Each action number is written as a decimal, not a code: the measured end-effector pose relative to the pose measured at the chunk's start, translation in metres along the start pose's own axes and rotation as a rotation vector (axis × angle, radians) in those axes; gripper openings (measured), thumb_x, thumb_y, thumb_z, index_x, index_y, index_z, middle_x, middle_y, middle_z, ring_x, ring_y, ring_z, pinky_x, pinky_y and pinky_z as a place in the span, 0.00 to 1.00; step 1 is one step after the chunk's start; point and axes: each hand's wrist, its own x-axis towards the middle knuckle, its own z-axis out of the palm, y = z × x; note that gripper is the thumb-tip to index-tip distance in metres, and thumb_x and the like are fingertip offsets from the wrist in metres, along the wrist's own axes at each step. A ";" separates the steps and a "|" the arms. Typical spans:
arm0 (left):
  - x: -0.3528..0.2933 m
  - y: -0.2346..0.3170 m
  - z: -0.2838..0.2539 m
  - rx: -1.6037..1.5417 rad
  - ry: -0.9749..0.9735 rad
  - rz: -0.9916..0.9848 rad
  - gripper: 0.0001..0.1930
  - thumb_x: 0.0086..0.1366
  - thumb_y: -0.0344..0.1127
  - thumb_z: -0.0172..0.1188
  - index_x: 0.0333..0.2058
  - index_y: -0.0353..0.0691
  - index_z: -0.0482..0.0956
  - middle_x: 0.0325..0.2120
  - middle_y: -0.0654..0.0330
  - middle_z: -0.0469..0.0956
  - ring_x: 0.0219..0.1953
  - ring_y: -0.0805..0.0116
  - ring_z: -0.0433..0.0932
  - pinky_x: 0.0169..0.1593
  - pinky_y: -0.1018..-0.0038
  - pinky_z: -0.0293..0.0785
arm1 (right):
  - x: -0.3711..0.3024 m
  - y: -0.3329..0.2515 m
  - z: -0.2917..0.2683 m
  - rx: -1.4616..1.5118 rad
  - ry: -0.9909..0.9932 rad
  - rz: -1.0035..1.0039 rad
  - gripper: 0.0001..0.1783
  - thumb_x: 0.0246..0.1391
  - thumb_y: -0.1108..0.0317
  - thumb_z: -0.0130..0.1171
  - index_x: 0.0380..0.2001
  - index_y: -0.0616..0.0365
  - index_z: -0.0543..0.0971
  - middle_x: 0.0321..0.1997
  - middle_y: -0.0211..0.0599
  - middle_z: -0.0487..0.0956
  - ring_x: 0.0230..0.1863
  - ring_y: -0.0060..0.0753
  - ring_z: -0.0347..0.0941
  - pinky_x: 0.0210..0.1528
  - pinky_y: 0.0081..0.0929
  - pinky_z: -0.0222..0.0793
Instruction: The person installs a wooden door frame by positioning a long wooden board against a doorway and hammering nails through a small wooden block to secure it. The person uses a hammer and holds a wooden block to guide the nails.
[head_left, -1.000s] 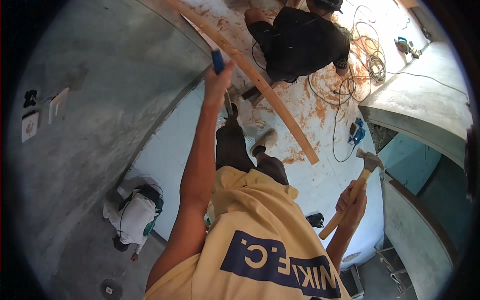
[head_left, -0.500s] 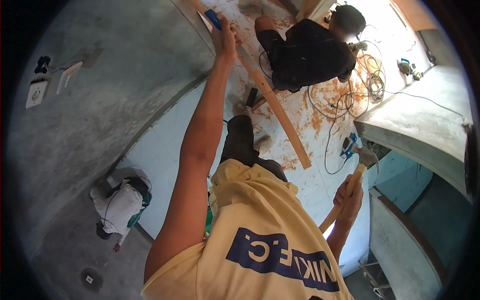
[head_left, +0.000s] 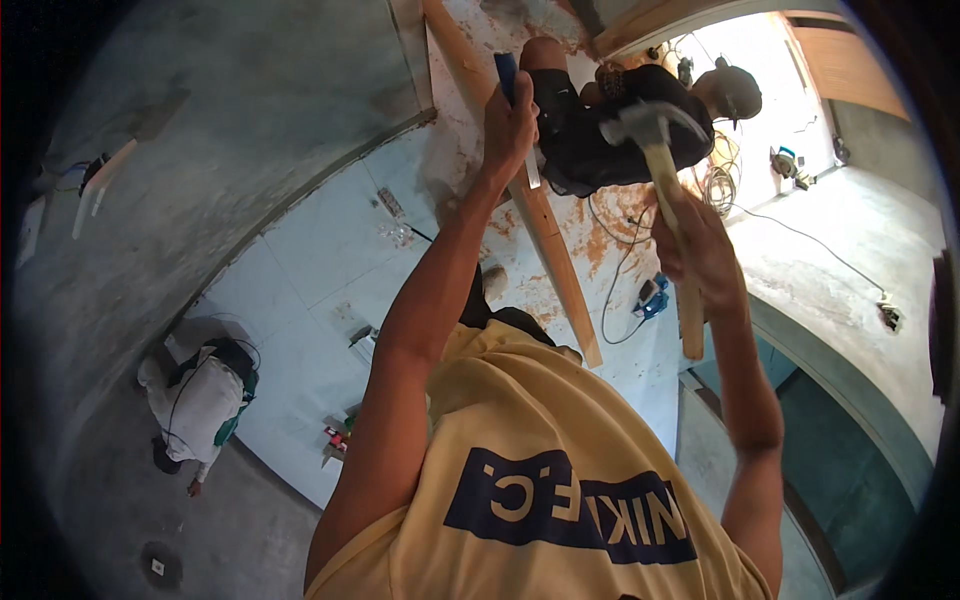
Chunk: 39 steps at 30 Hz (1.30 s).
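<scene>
My left hand (head_left: 510, 132) is closed around a chisel with a blue handle (head_left: 506, 72). Its metal blade (head_left: 533, 172) shows below my fist, over a long wooden board (head_left: 562, 275); whether the tip touches the wood I cannot tell. Raised to the right, my right hand (head_left: 708, 252) grips the wooden handle of a claw hammer (head_left: 662, 165). The hammer's head is slightly blurred and stands out against the black clothes of a crouching co-worker (head_left: 625, 150), to the right of the chisel.
A blue power tool (head_left: 652, 296) with a cord lies on the dusty floor right of the board. Cables (head_left: 720, 190) lie coiled by the co-worker. Another power tool (head_left: 787, 163) sits farther right. At lower left, a person in white (head_left: 208, 405) bends down near the grey wall.
My left hand has moved right with the chisel, whose blade now points down over the board. My right hand has lifted the hammer from the lower right up toward the chisel.
</scene>
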 end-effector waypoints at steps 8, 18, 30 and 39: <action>0.005 -0.015 -0.001 0.136 0.008 -0.025 0.22 0.68 0.53 0.57 0.29 0.38 0.70 0.16 0.67 0.67 0.17 0.78 0.66 0.21 0.73 0.64 | 0.078 -0.115 0.027 -0.310 -0.167 0.000 0.22 0.66 0.47 0.48 0.41 0.57 0.75 0.23 0.19 0.65 0.16 0.10 0.55 0.15 0.15 0.49; 0.009 -0.023 -0.004 0.138 0.009 0.008 0.17 0.68 0.47 0.57 0.33 0.36 0.72 0.17 0.65 0.68 0.20 0.73 0.68 0.24 0.68 0.65 | 0.144 -0.153 0.033 -0.679 -0.225 0.017 0.22 0.65 0.46 0.50 0.49 0.50 0.76 0.23 0.16 0.65 0.13 0.06 0.53 0.12 0.09 0.48; -0.002 -0.016 -0.003 0.019 0.021 -0.013 0.14 0.69 0.45 0.57 0.33 0.38 0.72 0.17 0.67 0.68 0.19 0.77 0.68 0.23 0.71 0.64 | 0.141 -0.150 0.059 -0.707 -0.108 -0.128 0.22 0.66 0.48 0.47 0.54 0.49 0.74 0.24 0.19 0.67 0.15 0.06 0.53 0.12 0.08 0.44; -0.004 -0.016 -0.002 0.101 0.062 -0.048 0.14 0.69 0.44 0.56 0.35 0.38 0.71 0.18 0.65 0.67 0.21 0.73 0.70 0.26 0.69 0.66 | 0.142 -0.158 0.066 -0.804 -0.236 0.162 0.19 0.68 0.52 0.45 0.52 0.51 0.73 0.22 0.17 0.65 0.14 0.06 0.53 0.10 0.09 0.48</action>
